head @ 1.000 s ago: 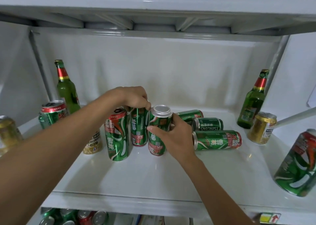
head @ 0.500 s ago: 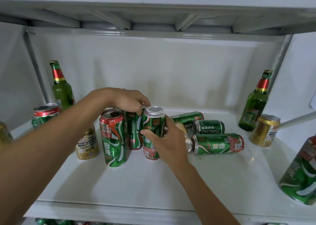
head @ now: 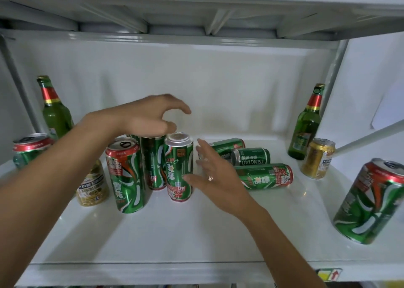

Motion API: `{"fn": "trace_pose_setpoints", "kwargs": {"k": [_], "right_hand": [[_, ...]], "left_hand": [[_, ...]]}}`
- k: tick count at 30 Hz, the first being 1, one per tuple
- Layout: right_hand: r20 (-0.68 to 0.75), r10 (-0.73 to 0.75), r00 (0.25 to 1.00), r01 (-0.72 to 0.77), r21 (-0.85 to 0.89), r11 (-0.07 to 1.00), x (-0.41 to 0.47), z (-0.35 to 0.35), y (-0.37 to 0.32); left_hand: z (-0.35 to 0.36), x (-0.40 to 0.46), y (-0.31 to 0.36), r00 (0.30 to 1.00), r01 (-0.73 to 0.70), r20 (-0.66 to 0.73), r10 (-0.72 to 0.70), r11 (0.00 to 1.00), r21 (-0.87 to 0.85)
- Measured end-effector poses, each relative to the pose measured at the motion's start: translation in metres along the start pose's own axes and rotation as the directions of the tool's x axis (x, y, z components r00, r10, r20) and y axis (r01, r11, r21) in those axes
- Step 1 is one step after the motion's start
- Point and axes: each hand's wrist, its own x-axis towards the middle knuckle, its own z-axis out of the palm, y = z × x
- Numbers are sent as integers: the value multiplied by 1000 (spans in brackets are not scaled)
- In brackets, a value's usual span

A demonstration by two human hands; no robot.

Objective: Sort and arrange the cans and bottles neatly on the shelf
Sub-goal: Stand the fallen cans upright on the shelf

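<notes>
Three tall green cans stand together mid-shelf: a wide one [head: 126,174], a slim one [head: 153,163] behind, and a slim upside-down one [head: 179,167]. My left hand [head: 150,117] hovers open just above the cans, holding nothing. To the right of the upside-down can, my right hand [head: 212,174] is open with fingers spread, its thumb near the can's lower side. Three green cans lie on their sides behind my right hand: [head: 227,144], [head: 251,156], [head: 264,176].
The white shelf [head: 175,233] has a green bottle [head: 54,110] at back left and another [head: 307,123] at back right. A gold can [head: 93,187] and a green can [head: 28,150] stand left; a gold can [head: 318,158] and a large green can [head: 371,202] stand right.
Both hands have let go of the standing cans. My left hand has lifted above them and my right hand has drawn back to the right, fingers spread.
</notes>
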Motion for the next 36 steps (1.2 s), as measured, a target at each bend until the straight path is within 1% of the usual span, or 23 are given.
{"fn": "trace_pose_setpoints", "kwargs": {"k": [1, 2, 3, 4, 5, 7, 9, 10, 12, 15, 17, 19, 22, 24, 28, 30, 34, 36], "right_hand": [[-33, -12, 999, 12, 20, 1000, -3, -12, -1], [-93, -43, 995, 46, 39, 998, -4, -25, -4], [-175, -62, 983, 73, 58, 996, -5, -38, -5], [-257, -65, 964, 85, 68, 994, -5, -52, -7], [-331, -50, 942, 66, 35, 997, -4, -66, -8], [-441, -26, 897, -44, -147, 988, -1, -92, -5], [-446, -16, 895, -147, -327, 933, 5, -114, 5], [-417, -6, 909, -182, -409, 894, 8, -121, 10], [-347, 12, 938, -215, -553, 805, 18, -130, 22], [-242, 30, 970, -195, -696, 691, 37, -134, 30], [-149, 63, 987, -157, -793, 589, 52, -133, 29], [-71, 145, 987, -136, -849, 510, 67, -130, 27], [-9, 269, 963, -135, -880, 454, 87, -129, 35], [12, 323, 946, -134, -895, 426, 98, -133, 47], [58, 331, 942, -86, -911, 404, 106, -135, 53], [80, 328, 941, -52, -926, 374, 109, -135, 54], [91, 384, 919, -22, -960, 281, 111, -136, 55], [107, 399, 911, -11, -959, 284, 109, -137, 54]], "left_hand": [[2, -1, 6, 988, -79, -122, 98, 985, 157], [7, -2, 11, 950, -143, -219, 223, 933, 331], [13, -3, 18, 905, -189, -263, 334, 870, 455], [21, -4, 26, 875, -234, -260, 408, 828, 510], [29, -4, 36, 862, -281, -227, 453, 799, 531], [52, 0, 55, 847, -352, -135, 514, 733, 582], [77, 9, 66, 824, -398, -47, 564, 637, 660], [88, 14, 70, 824, -411, 2, 567, 594, 692], [106, 23, 73, 849, -409, 90, 521, 540, 736], [126, 34, 79, 901, -384, 207, 382, 475, 792], [132, 40, 84, 913, -368, 234, 333, 433, 823], [136, 46, 86, 927, -346, 233, 295, 425, 836], [137, 49, 85, 936, -329, 229, 269, 429, 841], [139, 49, 83, 938, -326, 228, 262, 435, 840], [151, 49, 78, 939, -311, 211, 273, 401, 862], [157, 50, 76, 937, -308, 208, 282, 381, 872], [159, 47, 81, 922, -327, 241, 302, 279, 903], [157, 46, 83, 922, -333, 256, 291, 256, 907]]}}
